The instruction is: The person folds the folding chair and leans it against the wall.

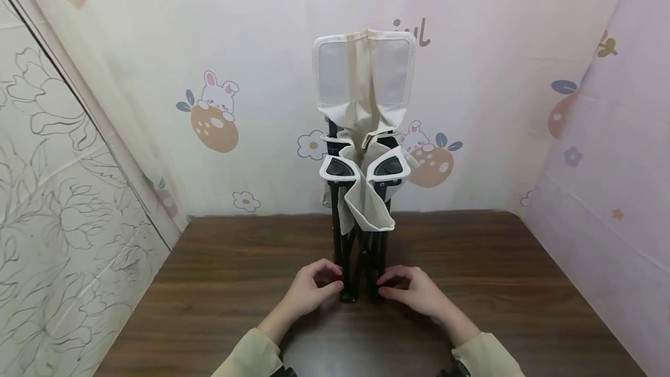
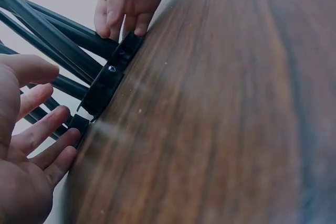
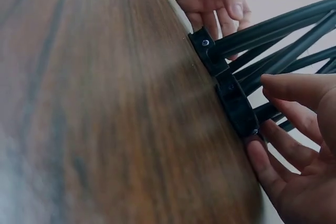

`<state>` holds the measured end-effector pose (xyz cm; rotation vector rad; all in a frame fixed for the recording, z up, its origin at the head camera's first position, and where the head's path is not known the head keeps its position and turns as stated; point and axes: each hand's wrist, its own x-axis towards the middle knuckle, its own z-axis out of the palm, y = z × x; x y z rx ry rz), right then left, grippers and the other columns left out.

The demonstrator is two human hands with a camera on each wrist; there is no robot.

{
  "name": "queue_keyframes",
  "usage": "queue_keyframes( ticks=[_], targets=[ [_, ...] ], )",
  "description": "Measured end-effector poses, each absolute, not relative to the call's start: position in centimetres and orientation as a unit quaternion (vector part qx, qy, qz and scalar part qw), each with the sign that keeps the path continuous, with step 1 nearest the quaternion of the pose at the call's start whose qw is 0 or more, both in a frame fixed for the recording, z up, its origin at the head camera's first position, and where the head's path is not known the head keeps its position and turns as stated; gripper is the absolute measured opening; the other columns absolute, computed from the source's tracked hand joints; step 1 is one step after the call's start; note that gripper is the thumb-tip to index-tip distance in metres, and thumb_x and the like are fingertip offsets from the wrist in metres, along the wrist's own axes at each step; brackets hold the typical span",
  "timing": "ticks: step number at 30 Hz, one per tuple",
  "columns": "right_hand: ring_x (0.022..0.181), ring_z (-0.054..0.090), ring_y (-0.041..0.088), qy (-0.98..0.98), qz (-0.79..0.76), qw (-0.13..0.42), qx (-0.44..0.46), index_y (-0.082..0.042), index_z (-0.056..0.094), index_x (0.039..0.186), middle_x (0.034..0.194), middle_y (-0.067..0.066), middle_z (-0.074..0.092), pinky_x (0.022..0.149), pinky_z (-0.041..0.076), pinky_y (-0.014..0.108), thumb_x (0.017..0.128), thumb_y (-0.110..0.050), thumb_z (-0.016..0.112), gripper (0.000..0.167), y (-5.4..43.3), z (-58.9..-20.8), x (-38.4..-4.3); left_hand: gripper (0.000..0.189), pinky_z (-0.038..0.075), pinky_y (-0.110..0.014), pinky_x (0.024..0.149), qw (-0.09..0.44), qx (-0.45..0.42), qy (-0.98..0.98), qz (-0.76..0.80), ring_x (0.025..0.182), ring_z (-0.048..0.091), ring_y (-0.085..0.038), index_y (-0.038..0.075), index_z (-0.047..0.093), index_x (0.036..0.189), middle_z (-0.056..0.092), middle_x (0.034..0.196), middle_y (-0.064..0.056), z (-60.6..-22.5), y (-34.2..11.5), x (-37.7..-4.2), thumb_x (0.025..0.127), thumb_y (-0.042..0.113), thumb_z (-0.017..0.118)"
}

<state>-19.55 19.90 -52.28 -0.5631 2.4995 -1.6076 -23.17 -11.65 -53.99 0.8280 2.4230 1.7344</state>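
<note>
A folded chair with cream fabric and a black tube frame stands upright on a wooden table. Its black plastic feet rest on the tabletop. On the left, my left hand has its fingertips at the outer side of a leg near the foot, thumb apart from the fingers. Mirroring it, my right hand touches the base of the right leg; in the right wrist view its fingers lie loosely bent along the foot. Neither hand closes around the frame.
Behind the table hangs a pale cloth printed with rabbits, fruit and flowers. Another cloth with line-drawn flowers is at the left, and a pinkish one at the right. The chair stands near the table's far edge.
</note>
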Motion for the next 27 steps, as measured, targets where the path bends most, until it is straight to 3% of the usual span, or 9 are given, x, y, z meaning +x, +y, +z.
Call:
queue_keyframes(
  ticks=[7, 15, 23, 27],
  targets=[
    [0.116, 0.072, 0.030, 0.801, -0.566, 0.101, -0.166, -0.006, 0.082, 0.117, 0.140, 0.023, 0.069, 0.088, 0.062, 0.029, 0.101, -0.018, 0.080, 0.020, 20.5, -52.9, -20.1, 0.019, 0.060, -0.040, 0.095, 0.036, 0.275, 0.770, 0.575, 0.110, 0.075, -0.031, 0.012, 0.075, 0.114, 0.077, 0.129, -0.008, -54.5, -11.8, -23.0, 0.097, 0.014, 0.082],
    [0.111, 0.074, 0.022, 0.804, -0.558, 0.103, -0.176, -0.006, 0.083, 0.117, 0.145, 0.029, 0.064, 0.090, 0.059, 0.026, 0.098, -0.018, 0.084, 0.023, 20.7, -53.0, -19.9, 0.021, 0.054, -0.050, 0.106, 0.054, 0.281, 0.784, 0.551, 0.121, 0.068, -0.020, 0.019, 0.075, 0.113, 0.075, 0.132, 0.001, -55.1, -11.9, -23.0, 0.095, 0.018, 0.086],
    [0.132, 0.065, 0.035, 0.836, -0.505, 0.085, -0.195, -0.019, 0.086, 0.112, 0.142, 0.016, 0.069, 0.101, 0.053, 0.028, 0.095, -0.027, 0.088, 0.019, 21.1, -53.4, -20.1, 0.019, 0.051, -0.044, 0.111, 0.042, 0.310, 0.808, 0.500, 0.126, 0.066, -0.019, 0.026, 0.076, 0.108, 0.074, 0.130, 0.007, -54.9, -12.0, -22.9, 0.095, 0.024, 0.088],
    [0.133, 0.064, 0.038, 0.851, -0.478, 0.066, -0.206, -0.026, 0.087, 0.108, 0.140, 0.010, 0.071, 0.104, 0.052, 0.031, 0.093, -0.031, 0.089, 0.016, 21.3, -53.7, -20.2, 0.018, 0.050, -0.045, 0.112, 0.022, 0.339, 0.824, 0.454, 0.126, 0.065, -0.019, 0.026, 0.077, 0.104, 0.073, 0.130, 0.007, -54.9, -11.9, -23.0, 0.092, 0.026, 0.090]
  ],
)
